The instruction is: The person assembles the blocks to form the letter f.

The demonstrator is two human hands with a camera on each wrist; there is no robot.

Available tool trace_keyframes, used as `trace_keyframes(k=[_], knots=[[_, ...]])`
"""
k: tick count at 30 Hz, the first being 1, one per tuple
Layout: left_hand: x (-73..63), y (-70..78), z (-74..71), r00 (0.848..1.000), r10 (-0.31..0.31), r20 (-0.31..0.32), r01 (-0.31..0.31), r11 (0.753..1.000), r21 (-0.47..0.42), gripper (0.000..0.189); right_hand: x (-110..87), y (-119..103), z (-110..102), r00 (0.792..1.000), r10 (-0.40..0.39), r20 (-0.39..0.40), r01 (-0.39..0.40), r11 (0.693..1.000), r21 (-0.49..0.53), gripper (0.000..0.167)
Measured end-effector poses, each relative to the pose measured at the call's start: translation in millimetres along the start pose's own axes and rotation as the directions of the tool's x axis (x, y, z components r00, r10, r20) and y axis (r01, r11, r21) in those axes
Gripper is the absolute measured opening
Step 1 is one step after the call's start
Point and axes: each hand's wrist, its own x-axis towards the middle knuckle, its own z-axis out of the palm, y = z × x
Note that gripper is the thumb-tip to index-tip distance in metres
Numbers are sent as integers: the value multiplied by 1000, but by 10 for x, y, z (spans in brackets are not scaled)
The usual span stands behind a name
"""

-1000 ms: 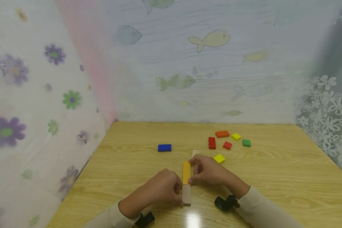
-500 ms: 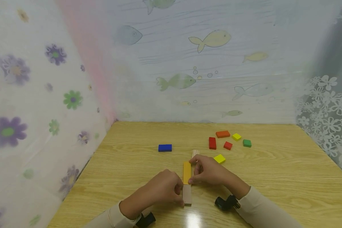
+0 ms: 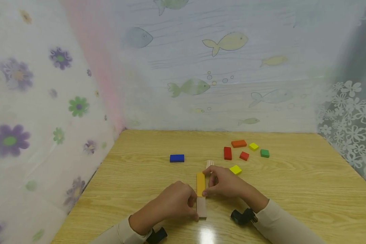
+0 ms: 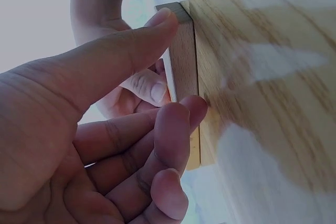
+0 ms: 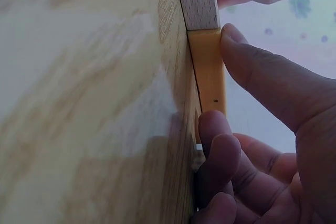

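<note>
Two long blocks lie end to end on the table in the head view: an orange block (image 3: 200, 184) and, nearer, a plain wooden block (image 3: 201, 207). My left hand (image 3: 175, 200) holds the plain block along its left side, thumb by its near corner and fingertips toward the joint with the orange one. From the right, my right hand (image 3: 224, 183) holds the orange block, its thumb near the joint and index finger by the far end. In the right wrist view the ends of the plain block (image 5: 198, 1) and orange block (image 5: 208, 69) meet flush.
Just beyond the right hand lie a striped pale block (image 3: 210, 164) and a yellow block (image 3: 235, 170). A blue block (image 3: 177, 158) lies back left. Farther right are red (image 3: 227, 153), orange-red (image 3: 239, 143) and green (image 3: 264, 153) blocks. A fish-patterned curtain (image 3: 189, 86) hangs behind the table.
The plain wooden block has shifted very slightly right and forward with the left fingers. The right hand and the orange block stay almost still.
</note>
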Motion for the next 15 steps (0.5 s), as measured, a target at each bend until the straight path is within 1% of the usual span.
trace_keyframes(k=[4,5,7,10,15], knots=[[10,-6,-4,999,-40,5,40,999,-1,35,1,10,4,1000,0,5,0,1000,7,71],[12,-6,-7,999,-49,5,49,999,5,36,0,10,5,1000,0,7,0,1000,9,71],[13,-4,-12,998,-60,6,59,998,14,51,-1,7,5,1000,2,8,-2,1000,14,71],[12,-7,-20,999,-51,17,50,998,23,71,-4,-5,4,1000,8,7,-8,1000,16,71],[11,-22,-33,999,-19,37,18,1000,20,67,-10,-31,-9,1000,14,4,-14,1000,13,71]])
